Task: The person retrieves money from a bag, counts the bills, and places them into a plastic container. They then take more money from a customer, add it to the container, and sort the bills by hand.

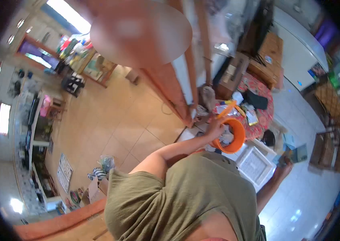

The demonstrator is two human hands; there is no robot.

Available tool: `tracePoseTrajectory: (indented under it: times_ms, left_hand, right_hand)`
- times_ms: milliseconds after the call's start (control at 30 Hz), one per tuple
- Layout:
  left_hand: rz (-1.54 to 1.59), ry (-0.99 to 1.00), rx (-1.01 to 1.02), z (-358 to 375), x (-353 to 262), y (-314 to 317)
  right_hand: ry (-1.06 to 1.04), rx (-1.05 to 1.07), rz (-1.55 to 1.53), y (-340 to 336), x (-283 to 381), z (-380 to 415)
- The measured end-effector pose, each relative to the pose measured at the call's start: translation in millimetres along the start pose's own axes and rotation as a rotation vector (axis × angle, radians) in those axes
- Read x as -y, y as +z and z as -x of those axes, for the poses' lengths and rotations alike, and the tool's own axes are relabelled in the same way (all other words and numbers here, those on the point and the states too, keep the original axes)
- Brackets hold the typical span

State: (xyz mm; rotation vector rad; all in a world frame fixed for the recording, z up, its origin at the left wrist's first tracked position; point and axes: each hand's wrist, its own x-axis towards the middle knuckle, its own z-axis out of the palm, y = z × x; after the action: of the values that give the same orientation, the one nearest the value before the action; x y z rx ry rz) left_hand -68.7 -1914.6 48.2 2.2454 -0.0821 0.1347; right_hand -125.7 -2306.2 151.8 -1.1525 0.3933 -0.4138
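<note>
My left hand (215,130) is closed at the left rim of an orange bucket (240,138). A long orange strip (227,110) rises from beside the fingers toward the upper right. Crumpled grey and white pieces (227,137) lie inside the bucket. Out to the right, my right hand (284,168) is closed on a thin, flat blue-green piece (299,153), its kind blurred. Between my arms is a white rectangular tray-like frame (255,165).
Behind the bucket, a red patterned cloth (264,114) carries packets and a dark cloth (255,99). A wooden door frame (168,94) stands ahead. At right are a wooden chair (330,150) and a white fridge-like panel (296,44). A box (97,190) sits at left.
</note>
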Motion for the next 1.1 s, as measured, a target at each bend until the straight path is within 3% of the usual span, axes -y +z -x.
tracePoseTrajectory:
  times_ms: [33,67,100,133,167,200,300,400,567,700,867,967,1000,1067,1100]
  left_hand:
    - [-0.019,-0.049,0.055,0,-16,-12]
    - [-0.031,-0.089,0.128,-1,-30,-29]
    - [-0.01,-0.215,0.153,-1,-25,-21]
    - [-0.046,-0.359,0.348,-4,10,-6]
    - [-0.143,-0.181,0.116,2,5,-10]
    - [-0.107,-0.096,0.049,8,38,3]
    - [0.043,-0.072,0.056,2,43,4]
    - [0.138,-0.199,0.086,-7,44,19]
    - [0.541,-0.417,0.02,-43,89,101]
    - [0.412,-0.532,-0.028,-78,87,146]
    - [0.248,-0.374,-0.125,-88,79,156]
    - [0.426,-0.373,-0.12,-78,123,159]
    - [0.425,-0.385,-0.125,-78,118,147]
    - [0.123,-0.443,-0.019,-80,91,113]
    - [0.116,-0.342,-0.088,-74,85,104]
  right_hand:
    - [-0.03,-0.003,0.103,-6,-3,3]
    - [0.012,-0.186,0.049,1,1,9]
    - [-0.093,-0.121,0.14,-17,-8,8]
    - [-0.045,-0.183,0.113,-35,-18,1]
    - [-0.028,-0.237,0.044,-27,-11,4]
    - [0.01,-0.248,0.077,-50,-22,-4]
    - [-0.035,-0.356,-0.044,-27,-15,2]
    - [0.024,-0.412,-0.065,-34,-18,1]
    - [0.14,-0.392,0.005,-33,-33,-11]
    - [0.28,-0.334,0.05,-24,-45,-31]
    - [0.328,-0.278,0.079,-8,-50,-58]
    - [0.351,-0.245,0.097,-11,-61,-72]
    - [0.362,-0.235,0.108,-17,-71,-80]
    - [0.457,-0.229,0.05,-38,-102,-93]
    - [0.544,-0.229,-0.015,-50,-121,-98]
